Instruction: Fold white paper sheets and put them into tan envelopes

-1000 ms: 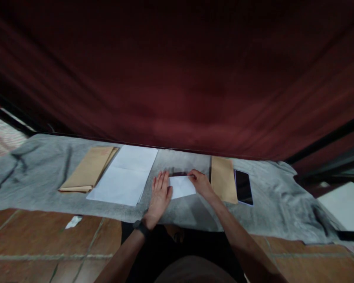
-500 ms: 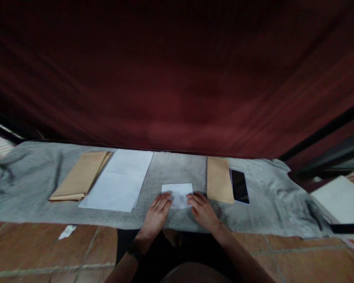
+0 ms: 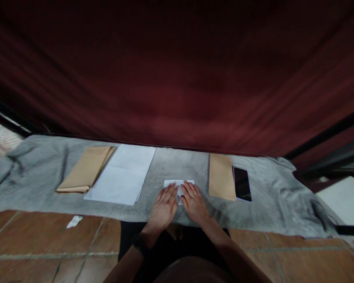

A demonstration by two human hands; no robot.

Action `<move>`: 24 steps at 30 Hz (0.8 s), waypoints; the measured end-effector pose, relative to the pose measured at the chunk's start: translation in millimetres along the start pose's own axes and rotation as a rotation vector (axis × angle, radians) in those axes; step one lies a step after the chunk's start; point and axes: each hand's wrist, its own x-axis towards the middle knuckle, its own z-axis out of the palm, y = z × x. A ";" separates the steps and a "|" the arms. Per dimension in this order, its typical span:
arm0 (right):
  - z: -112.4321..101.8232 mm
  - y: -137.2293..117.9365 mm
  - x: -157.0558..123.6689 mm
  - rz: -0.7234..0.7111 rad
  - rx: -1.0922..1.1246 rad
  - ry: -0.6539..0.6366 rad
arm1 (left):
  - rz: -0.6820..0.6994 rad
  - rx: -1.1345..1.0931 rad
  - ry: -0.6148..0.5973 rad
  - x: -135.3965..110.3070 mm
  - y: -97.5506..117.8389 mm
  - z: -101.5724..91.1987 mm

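A small folded sheet of white paper (image 3: 179, 182) lies on the grey cloth in front of me, mostly covered by my hands. My left hand (image 3: 164, 205) rests flat on its left part, fingers stretched forward. On the right part, my right hand (image 3: 194, 202) lies flat too, its fingers extended and pointing slightly left. Between the two hands a narrow strip of the paper shows. Left of my hands is a stack of larger white sheets (image 3: 122, 177) with a crease across the top one. A brown envelope (image 3: 222, 177) lies to the right of my hands.
A dark-screened phone (image 3: 242, 184) is beside the single envelope. Several brown envelopes (image 3: 84, 169) are stacked at the left. The grey cloth (image 3: 271, 192) covers a narrow table against a dark red curtain (image 3: 177, 98). A paper scrap (image 3: 74, 221) is on the tiled floor.
Both hands have moved inward from the paper's side edges and now lie flat over it, close together. The view has shifted slightly.
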 end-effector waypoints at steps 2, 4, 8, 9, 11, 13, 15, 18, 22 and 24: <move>1.4 4.1 -2.3 0.019 0.001 0.012 | -0.027 0.018 0.013 6.3 4.9 8.0; 1.8 11.0 -3.8 0.084 -0.007 0.052 | -0.058 0.040 0.010 10.3 7.5 14.6; 2.7 24.9 -6.4 0.207 0.030 0.133 | -0.080 0.056 -0.037 11.0 9.1 19.6; 2.9 26.6 -6.9 0.208 0.059 0.134 | -0.077 0.052 -0.050 10.8 9.3 19.3; 2.3 26.6 -7.5 0.201 0.114 0.129 | -0.071 0.041 -0.064 10.6 9.6 18.0; 0.1 23.3 -7.7 0.197 0.160 0.138 | -0.078 0.029 -0.062 10.9 9.5 16.7; -3.2 18.9 -7.6 0.202 0.219 0.155 | -0.091 0.011 -0.044 10.7 8.8 16.1; -9.1 15.5 -5.2 0.258 0.339 0.178 | -0.104 -0.054 0.001 8.9 6.6 17.2; -19.3 19.0 2.7 0.346 0.431 0.149 | -0.161 -0.255 0.080 6.3 4.1 17.7; -26.5 20.3 6.8 0.374 0.487 0.160 | -0.256 -0.410 0.143 6.3 4.3 14.2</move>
